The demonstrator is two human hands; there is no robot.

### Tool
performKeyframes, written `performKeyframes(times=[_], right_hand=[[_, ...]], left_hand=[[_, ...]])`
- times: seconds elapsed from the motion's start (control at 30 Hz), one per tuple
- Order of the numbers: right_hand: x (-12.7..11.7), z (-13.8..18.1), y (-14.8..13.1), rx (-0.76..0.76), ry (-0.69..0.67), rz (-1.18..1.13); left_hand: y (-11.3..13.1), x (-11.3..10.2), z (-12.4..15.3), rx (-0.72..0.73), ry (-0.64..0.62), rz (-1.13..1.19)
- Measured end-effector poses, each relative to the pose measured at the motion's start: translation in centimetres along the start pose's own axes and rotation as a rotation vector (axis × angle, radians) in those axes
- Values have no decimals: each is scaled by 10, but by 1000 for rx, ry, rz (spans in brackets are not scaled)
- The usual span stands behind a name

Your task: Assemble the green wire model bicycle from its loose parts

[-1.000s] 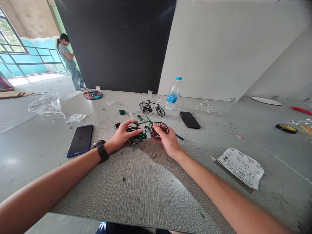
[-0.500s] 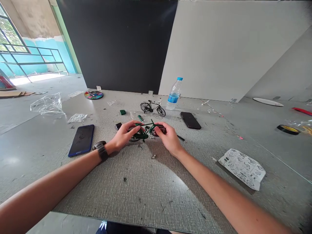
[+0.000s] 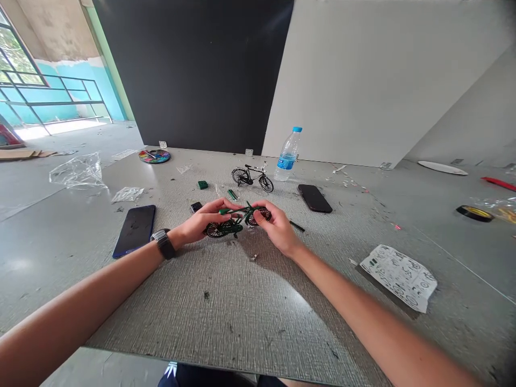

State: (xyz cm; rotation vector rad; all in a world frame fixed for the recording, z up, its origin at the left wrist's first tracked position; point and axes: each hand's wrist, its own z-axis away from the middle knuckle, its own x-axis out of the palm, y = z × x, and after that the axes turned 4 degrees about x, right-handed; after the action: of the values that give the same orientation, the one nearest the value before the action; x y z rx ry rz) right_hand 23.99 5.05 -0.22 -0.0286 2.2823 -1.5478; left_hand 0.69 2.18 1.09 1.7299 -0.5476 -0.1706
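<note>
A small green model bicycle [image 3: 231, 228] is held just over the table between my two hands. My left hand [image 3: 201, 219] is closed on its rear part near the saddle, the fingers reaching behind the frame. With thumb and fingers, my right hand [image 3: 278, 228] pinches the front wheel [image 3: 258, 216]. Behind them stands a black model bicycle [image 3: 252, 177] on its wheels. Close by lie a green block [image 3: 202, 185], a green strip part [image 3: 233, 194] and a dark stick-like piece [image 3: 297, 226]. A tiny clear or silvery bit [image 3: 253, 257] rests nearer to me.
A blue-edged phone [image 3: 135, 230] lies left, a black phone [image 3: 315, 198] right. A water bottle [image 3: 287, 156] and a paint palette [image 3: 155, 156] stand toward the back. Right are a printed instruction sheet [image 3: 399, 277] and black tape [image 3: 474, 213]; clear plastic packaging [image 3: 77, 171] is far left.
The green bicycle has tilted, its rear end shifting left and slightly down. My left hand has moved left with it, while my right hand stays at the front wheel.
</note>
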Motion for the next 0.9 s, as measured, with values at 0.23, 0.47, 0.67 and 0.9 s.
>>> performKeyframes(times=[0.23,0.47,0.67,0.9], right_hand=[[-1,1,-2,3,-71,-17],[-3,1,0,73,-178,-196],[1,3,-8,214,-196,-437],[1,5,-15,244,-180,-453]], left_hand=[[1,2,6,-121,-128,96],[0,5,6,-198,-223,281],[4,8,6,-248,-222,336],[6,10,6,-261,-197,417]])
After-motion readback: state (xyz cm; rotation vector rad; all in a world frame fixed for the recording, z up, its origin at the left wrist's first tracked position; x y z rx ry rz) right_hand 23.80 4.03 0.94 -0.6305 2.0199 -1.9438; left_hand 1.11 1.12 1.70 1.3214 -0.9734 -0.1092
